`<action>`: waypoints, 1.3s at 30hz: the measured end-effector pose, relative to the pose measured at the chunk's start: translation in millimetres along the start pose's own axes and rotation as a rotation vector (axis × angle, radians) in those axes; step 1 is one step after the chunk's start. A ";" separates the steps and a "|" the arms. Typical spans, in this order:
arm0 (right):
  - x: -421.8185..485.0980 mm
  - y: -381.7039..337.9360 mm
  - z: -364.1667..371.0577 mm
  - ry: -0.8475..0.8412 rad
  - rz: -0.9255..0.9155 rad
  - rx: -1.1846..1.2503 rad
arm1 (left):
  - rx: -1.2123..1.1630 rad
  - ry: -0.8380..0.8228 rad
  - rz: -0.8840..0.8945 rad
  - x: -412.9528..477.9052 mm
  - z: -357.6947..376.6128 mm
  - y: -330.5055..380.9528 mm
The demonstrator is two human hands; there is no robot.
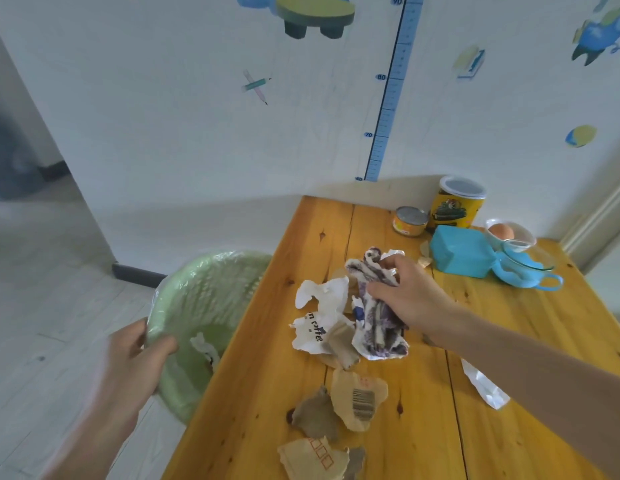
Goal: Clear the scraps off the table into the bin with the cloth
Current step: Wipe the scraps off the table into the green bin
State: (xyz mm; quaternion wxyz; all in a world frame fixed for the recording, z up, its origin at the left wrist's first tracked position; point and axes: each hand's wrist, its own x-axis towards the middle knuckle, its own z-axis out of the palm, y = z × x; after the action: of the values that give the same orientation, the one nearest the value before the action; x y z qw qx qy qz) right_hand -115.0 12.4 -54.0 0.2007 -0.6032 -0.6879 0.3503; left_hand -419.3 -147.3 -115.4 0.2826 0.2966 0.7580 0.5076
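My right hand point(407, 292) grips a bunched purple-and-white patterned cloth point(377, 320) over the middle of the wooden table point(267, 393). The cloth hangs down onto torn white paper scraps point(319, 313) printed with coffee lettering. Brown paper scraps point(360, 400), one with a barcode, lie nearer the front edge, and a white strip point(485, 386) lies to the right under my forearm. My left hand point(135, 362) holds the rim of a green bin point(197, 306) lined with a clear bag, tilted against the table's left edge. A white scrap lies inside the bin.
At the table's far right corner stand a yellow tin point(457, 206), a small can point(410, 221), a turquoise box point(462, 254), a bowl with an egg point(509, 232) and a glass bowl on a blue face mask point(530, 271). A decorated white wall runs behind the table.
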 end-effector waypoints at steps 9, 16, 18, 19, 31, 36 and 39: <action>5.1 -28.9 31.1 -0.076 -0.034 0.137 | -0.033 0.003 0.022 -2.2 -0.9 3.1; 1.8 -50.0 51.3 -0.102 -0.081 0.192 | -0.020 0.005 0.021 -2.0 1.6 2.2; -1.3 -55.3 46.7 -0.087 -0.100 0.169 | -0.019 0.013 0.023 -1.4 1.8 2.5; -3.0 -57.7 41.2 -0.087 -0.098 0.171 | -0.017 0.017 0.023 -1.2 1.6 2.7; 25.8 -55.0 -30.9 0.141 -0.427 -0.126 | -0.022 0.015 0.009 1.3 4.3 2.9; 57.5 -50.2 -14.0 0.113 -0.523 -0.384 | 0.000 0.001 0.034 0.4 5.0 3.9; 76.9 -57.4 -0.9 0.088 -0.516 -0.457 | 0.010 -0.011 0.030 1.4 4.7 2.2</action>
State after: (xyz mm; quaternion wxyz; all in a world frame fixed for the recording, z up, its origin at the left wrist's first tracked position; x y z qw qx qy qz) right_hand -168.7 85.6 -23.0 0.1718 -0.4532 -0.8691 0.0987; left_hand -416.5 -142.7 -115.1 0.2773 0.3122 0.7545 0.5063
